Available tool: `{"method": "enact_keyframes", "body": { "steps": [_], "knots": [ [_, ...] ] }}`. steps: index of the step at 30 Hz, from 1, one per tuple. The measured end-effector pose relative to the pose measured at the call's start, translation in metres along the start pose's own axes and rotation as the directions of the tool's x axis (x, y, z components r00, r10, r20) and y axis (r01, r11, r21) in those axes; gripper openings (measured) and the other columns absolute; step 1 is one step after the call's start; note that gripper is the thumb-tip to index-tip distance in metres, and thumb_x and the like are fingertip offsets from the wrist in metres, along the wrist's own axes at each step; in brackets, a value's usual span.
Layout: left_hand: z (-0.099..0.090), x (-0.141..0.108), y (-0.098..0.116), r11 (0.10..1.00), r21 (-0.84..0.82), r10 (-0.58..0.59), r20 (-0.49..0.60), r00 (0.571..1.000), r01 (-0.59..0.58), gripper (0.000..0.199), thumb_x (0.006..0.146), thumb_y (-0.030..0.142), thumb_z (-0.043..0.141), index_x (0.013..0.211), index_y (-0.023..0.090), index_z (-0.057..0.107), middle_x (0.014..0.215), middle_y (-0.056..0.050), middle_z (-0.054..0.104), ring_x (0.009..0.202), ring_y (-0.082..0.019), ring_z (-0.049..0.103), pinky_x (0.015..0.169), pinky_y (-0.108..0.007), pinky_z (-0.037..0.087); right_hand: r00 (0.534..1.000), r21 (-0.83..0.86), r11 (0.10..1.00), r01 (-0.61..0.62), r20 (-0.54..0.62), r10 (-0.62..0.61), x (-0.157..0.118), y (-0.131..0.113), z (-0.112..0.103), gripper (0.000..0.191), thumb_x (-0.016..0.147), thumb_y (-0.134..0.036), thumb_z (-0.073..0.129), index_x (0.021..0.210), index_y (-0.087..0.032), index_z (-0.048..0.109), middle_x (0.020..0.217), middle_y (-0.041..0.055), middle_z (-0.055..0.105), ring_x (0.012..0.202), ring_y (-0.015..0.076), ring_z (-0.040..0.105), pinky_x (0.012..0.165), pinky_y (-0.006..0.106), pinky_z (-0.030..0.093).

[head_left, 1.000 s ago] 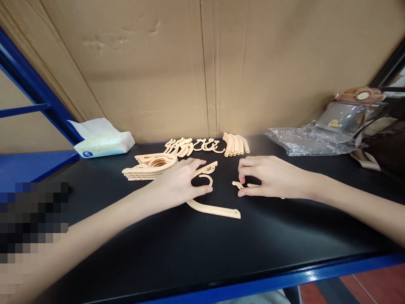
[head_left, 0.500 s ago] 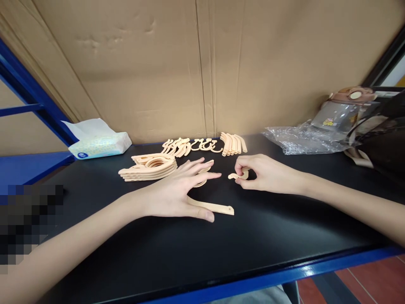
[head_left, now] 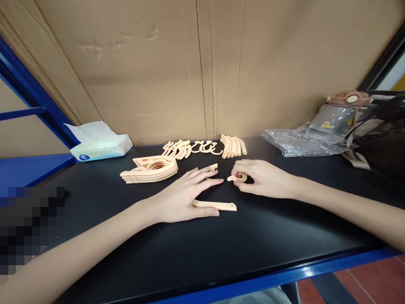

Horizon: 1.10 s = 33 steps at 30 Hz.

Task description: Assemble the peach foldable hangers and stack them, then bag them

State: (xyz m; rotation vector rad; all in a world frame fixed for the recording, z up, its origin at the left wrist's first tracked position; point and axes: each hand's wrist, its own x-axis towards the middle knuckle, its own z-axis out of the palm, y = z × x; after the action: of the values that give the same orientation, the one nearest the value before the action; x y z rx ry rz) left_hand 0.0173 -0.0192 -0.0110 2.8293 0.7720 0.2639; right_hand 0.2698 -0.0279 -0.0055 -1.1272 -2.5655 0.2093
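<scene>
1. Cardboard sheeting [head_left: 152,84] is seen behind the black tabletop [head_left: 177,257].
2. Stacked hanger pieces [head_left: 150,172] are set toward the left.
3. Another hanger piece [head_left: 226,206] is partly covered by the left hand [head_left: 179,194], fingers splayed; its thumb has been shifted to the near side since one second ago.
4. Hanger hook [head_left: 232,179] is pinched by the right hand [head_left: 262,178].

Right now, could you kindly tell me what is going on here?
A person's right hand pinches a small curved beige piece. The left hand, spread wide, partly covers a longer beige bar on the black tabletop. A stack of beige pieces sits farther left; hooks and curved bars lie along the back.
</scene>
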Motion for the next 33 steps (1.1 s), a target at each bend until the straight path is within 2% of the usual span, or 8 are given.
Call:
{"method": "enact_keyframes", "body": {
  "steps": [2,5,10,13,18,23,28,33],
  "knots": [
    [0.001,0.0,0.002,1.0,-0.029,0.002,-0.015,1.0,-0.002,0.052,0.086,0.052,0.054,0.133,0.03,0.044,0.151,-0.005,0.031,0.14,-0.026,0.024,0.113,-0.046,0.02,1.0,0.004,1.0,0.004,0.0,-0.004,0.0,0.0,0.0,0.009,0.084,-0.022,0.048,0.076,-0.019,0.049,0.078,-0.0005,0.055,0.07,0.0123,0.049,0.065,0.025,0.036],
    [0.001,0.001,0.007,0.996,-0.092,-0.003,-0.041,0.999,-0.001,0.023,0.092,0.042,0.05,0.106,0.025,0.055,0.14,-0.005,0.044,0.137,-0.023,0.03,0.11,-0.04,0.028,1.0,0.009,1.0,0.003,0.005,-0.003,0.0,0.0,0.001,0.013,0.088,-0.026,0.045,0.077,-0.019,0.048,0.076,-0.0009,0.054,0.067,0.0119,0.048,0.063,0.025,0.035],
    [-0.003,0.002,0.017,0.996,-0.088,-0.006,-0.032,0.999,0.003,0.006,0.093,0.025,0.045,0.091,0.022,0.048,0.117,-0.006,0.056,0.132,-0.022,0.035,0.101,-0.037,0.037,0.998,-0.021,0.999,-0.033,0.053,0.034,-0.001,-0.003,0.0,0.02,0.093,-0.032,0.039,0.078,-0.02,0.046,0.067,-0.003,0.051,0.059,0.0112,0.044,0.057,0.025,0.031],
    [-0.004,0.002,0.019,0.993,-0.114,-0.032,-0.05,0.998,0.026,0.009,0.094,0.023,0.04,0.086,0.021,0.045,0.113,-0.009,0.057,0.132,-0.023,0.035,0.099,-0.038,0.039,0.995,-0.048,0.998,-0.03,0.095,0.034,-0.001,-0.006,0.0,0.021,0.095,-0.03,0.035,0.08,-0.02,0.046,0.069,-0.0019,0.054,0.059,0.0118,0.047,0.057,0.025,0.031],
    [-0.002,0.003,0.018,0.987,-0.15,-0.065,-0.092,0.994,0.051,0.01,0.095,0.025,0.038,0.087,0.021,0.044,0.129,-0.01,0.049,0.134,-0.024,0.034,0.102,-0.041,0.038,0.994,-0.07,0.998,0.002,0.105,0.005,-0.001,-0.007,0.002,0.022,0.096,-0.03,0.031,0.081,-0.02,0.045,0.069,-0.0014,0.054,0.058,0.0122,0.047,0.056,0.026,0.03],
    [0.001,0.003,0.016,0.986,-0.155,-0.081,-0.111,0.99,0.063,0.01,0.095,0.024,0.038,0.087,0.022,0.042,0.128,-0.01,0.05,0.135,-0.023,0.032,0.102,-0.041,0.038,0.996,-0.039,0.999,0.001,0.093,0.003,-0.002,-0.006,0.003,0.022,0.096,-0.029,0.029,0.08,-0.021,0.042,0.063,-0.0031,0.048,0.054,0.0117,0.043,0.054,0.026,0.027],
    [0.003,0.003,0.013,0.997,-0.057,-0.052,-0.084,0.995,0.047,0.017,0.098,0.025,0.034,0.107,0.021,0.048,0.146,-0.008,0.034,0.14,-0.022,0.021,0.11,-0.043,0.03,0.996,0.034,0.999,-0.01,0.093,0.007,-0.002,-0.006,0.003,0.024,0.098,-0.031,0.026,0.079,-0.021,0.038,0.062,-0.0042,0.043,0.053,0.011,0.041,0.055,0.026,0.028],
    [0.005,0.002,0.011,1.0,-0.01,-0.03,-0.079,0.996,0.03,0.021,0.099,0.026,0.034,0.1,0.02,0.053,0.149,-0.006,0.03,0.14,-0.023,0.018,0.112,-0.041,0.028,0.995,0.066,0.998,-0.023,0.097,0.016,-0.002,-0.007,0.003,0.026,0.098,-0.032,0.024,0.079,-0.021,0.038,0.061,-0.0043,0.042,0.053,0.011,0.041,0.055,0.026,0.028]
  ]
}}
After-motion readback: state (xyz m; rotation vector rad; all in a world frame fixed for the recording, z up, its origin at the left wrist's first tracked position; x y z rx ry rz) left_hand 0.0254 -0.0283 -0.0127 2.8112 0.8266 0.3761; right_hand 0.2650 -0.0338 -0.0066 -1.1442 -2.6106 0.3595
